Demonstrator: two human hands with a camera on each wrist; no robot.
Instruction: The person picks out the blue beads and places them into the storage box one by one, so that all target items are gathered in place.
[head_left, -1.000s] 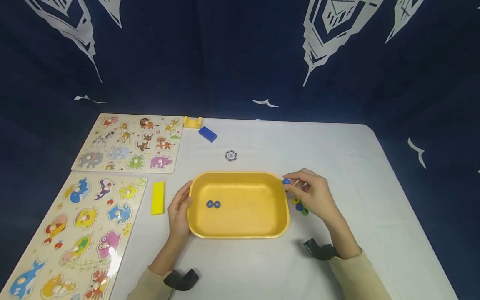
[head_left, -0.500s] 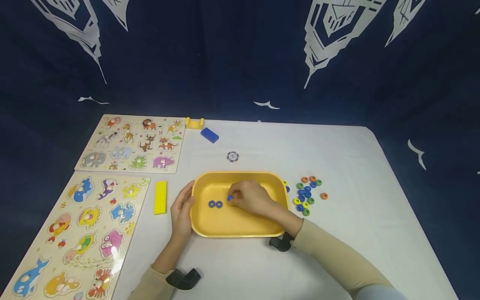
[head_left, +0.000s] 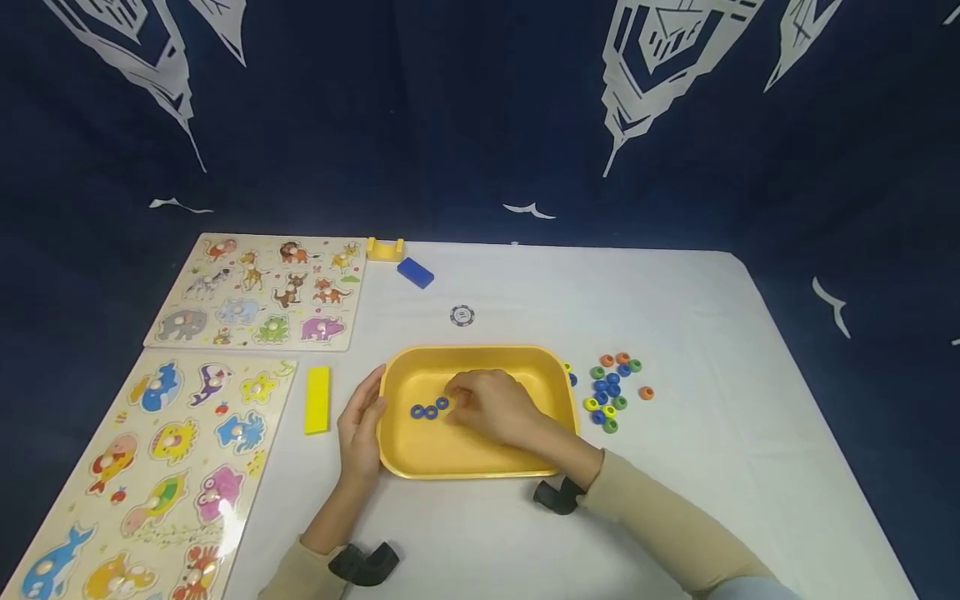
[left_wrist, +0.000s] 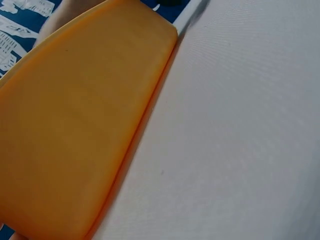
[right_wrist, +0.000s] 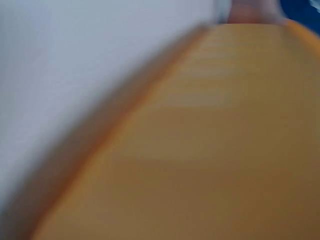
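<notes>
A yellow tray (head_left: pixel 480 467) lies on the white-covered table. My left hand (head_left: pixel 361 433) holds its left end, fingers and thumb at the rim; in the left wrist view the tray's outer wall (left_wrist: pixel 75 125) fills the left side. Inside the tray, three blue ring-shaped beads (head_left: pixel 431 412) lie close together in a short row. Just right of the rightmost bead, my right hand (head_left: pixel 495 406) hovers over the tray floor with bent fingers and no bead visible in them. The right wrist view is blurred and shows mainly the tray wall (right_wrist: pixel 200 150).
Several loose beads (head_left: pixel 613 390) in blue, green, orange and yellow lie right of the tray. Two animal puzzle boards (head_left: pixel 168 429) cover the left side. A yellow block (head_left: pixel 317 400), blue block (head_left: pixel 416 272), yellow bracket (head_left: pixel 386 249) and round chip (head_left: pixel 462 315) lie around.
My right hand has carried a blue bead from the loose beads into the tray and let it go beside the other two. My left hand has stayed on the tray.
</notes>
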